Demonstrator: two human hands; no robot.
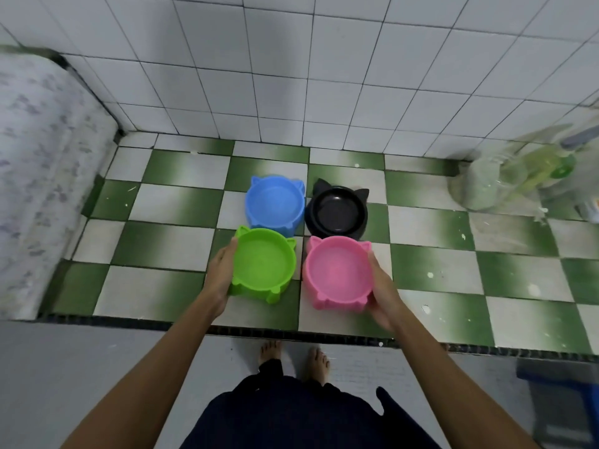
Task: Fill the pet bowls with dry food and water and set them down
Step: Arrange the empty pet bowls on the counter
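We hold two empty pet bowls over a tiled floor.
Left hand (220,273) cups the green bowl (263,264), right hand (382,286) the pink bowl (338,275); fingers curl underneath, hidden; beyond our fingertips, blue bowl (275,205) and black bowl (337,212) look empty; filling remains.

You are looking down at a green-and-white checkered tile floor (181,234). Four cat-eared bowls are sitting on it in a tight square: the blue bowl (275,205) at 11 o'clock, the black bowl (337,212) at 1, the green bowl (263,265) at 7, the pink bowl (338,276) at 5. A blurred clear plastic heap (505,176) is lying toward 2 o'clock.
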